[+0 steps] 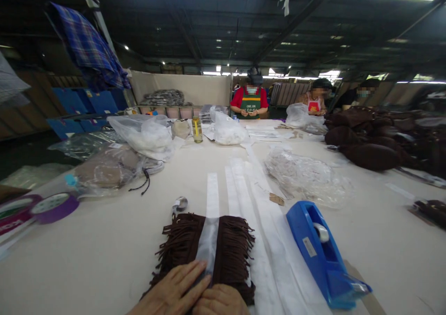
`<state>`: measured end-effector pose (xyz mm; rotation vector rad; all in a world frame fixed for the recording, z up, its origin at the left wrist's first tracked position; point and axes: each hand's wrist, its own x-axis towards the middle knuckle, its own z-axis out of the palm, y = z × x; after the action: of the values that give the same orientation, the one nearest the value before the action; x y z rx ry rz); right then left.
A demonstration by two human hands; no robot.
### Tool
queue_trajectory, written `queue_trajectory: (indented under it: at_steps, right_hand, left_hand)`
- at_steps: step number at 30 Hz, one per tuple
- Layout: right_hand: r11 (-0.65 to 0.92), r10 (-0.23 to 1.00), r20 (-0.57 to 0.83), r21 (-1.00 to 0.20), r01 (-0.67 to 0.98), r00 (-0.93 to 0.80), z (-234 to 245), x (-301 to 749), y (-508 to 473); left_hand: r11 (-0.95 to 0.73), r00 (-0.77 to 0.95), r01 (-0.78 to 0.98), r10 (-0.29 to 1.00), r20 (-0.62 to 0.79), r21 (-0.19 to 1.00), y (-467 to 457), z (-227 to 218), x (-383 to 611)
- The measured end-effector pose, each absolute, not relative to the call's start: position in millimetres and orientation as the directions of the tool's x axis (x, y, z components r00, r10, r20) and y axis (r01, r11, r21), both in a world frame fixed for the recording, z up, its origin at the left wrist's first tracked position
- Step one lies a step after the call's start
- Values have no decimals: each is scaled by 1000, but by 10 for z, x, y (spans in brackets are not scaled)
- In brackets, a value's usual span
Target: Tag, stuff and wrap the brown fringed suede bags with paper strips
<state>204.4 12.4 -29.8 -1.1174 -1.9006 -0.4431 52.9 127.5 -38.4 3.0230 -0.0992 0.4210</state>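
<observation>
A dark brown fringed piece (pixel 230 247) lies on the white table (pixel 104 250) right in front of me. A translucent white strip (pixel 210 231) runs lengthwise over its middle. My left hand (pixel 172 292) lies flat on the near end of the fringe, fingers stretched toward the strip. My right hand (pixel 220 301) rests beside it with fingers curled down, pressing on the near edge of the fringe and strip.
A blue tape dispenser (pixel 322 252) stands to the right, with several white strips (pixel 251 199) beside the fringe. Clear plastic bags (pixel 306 175), a purple tape roll (pixel 55 206), a small bottle (pixel 197 129) and dark brown goods (pixel 369 143) lie further off. Other people work at the far end.
</observation>
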Motion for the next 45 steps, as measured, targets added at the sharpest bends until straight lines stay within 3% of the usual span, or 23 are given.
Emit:
queue_trajectory:
  at_steps: [3, 7, 10, 13, 17, 19, 22, 27, 32, 35, 38, 41, 45]
  right_hand:
    - [523, 522, 820, -89, 848, -236, -236, 2098, 5]
    - [338, 607, 779, -77, 938, -155, -309, 2238, -320]
    - [186, 697, 716, -214, 959, 25, -449, 2325, -466]
    - [168, 759, 640, -375, 912, 123, -512, 2426, -374]
    - [164, 764, 609, -502, 849, 213, -401, 2624, -112]
    - [88, 747, 597, -526, 846, 293, -339, 2657, -94]
    - [-6, 684, 639, -477, 879, 351, -377, 2523, -263]
    - [152, 627, 772, -251, 956, 103, -718, 2146, -529]
    - [-30, 620, 783, -34, 999, 45, -736, 2098, -353]
    - [-75, 556, 828, -29, 997, 66, -610, 2154, -215]
    - [-23, 564, 825, -21, 1000, 30, -509, 2214, -163]
    - [21, 584, 812, -26, 999, 9, -468, 2239, -170]
    - [-66, 496, 858, -116, 991, 134, -569, 2111, -134]
  left_hand:
    - [-998, 935, -46, -58, 350, -43, 1223, -502, 544]
    - [-999, 965, 22, 12, 263, -32, 1081, -288, 527]
    - [-1000, 972, 25, 25, 234, 1, 1070, -184, 526]
    - [-998, 962, 28, 42, 271, 54, 1159, -239, 579]
    - [-980, 967, 132, 160, 196, 150, 1280, -269, 766]
    - [-968, 965, 196, 219, 144, 156, 1283, -218, 865]
    - [-961, 960, 249, 262, 103, 122, 1224, -134, 946]
    - [-965, 965, 252, 256, 52, 78, 1121, -99, 928]
    - [-982, 970, 188, 189, 153, 18, 1106, -198, 883]
    - [-983, 956, 183, 173, 237, -18, 1123, -281, 881]
    - [-978, 943, 206, 193, 269, -19, 1167, -334, 876]
    - [-991, 955, 117, 93, 283, -68, 1245, -381, 868]
    - [-980, 934, 138, 81, 348, -144, 1312, -456, 893]
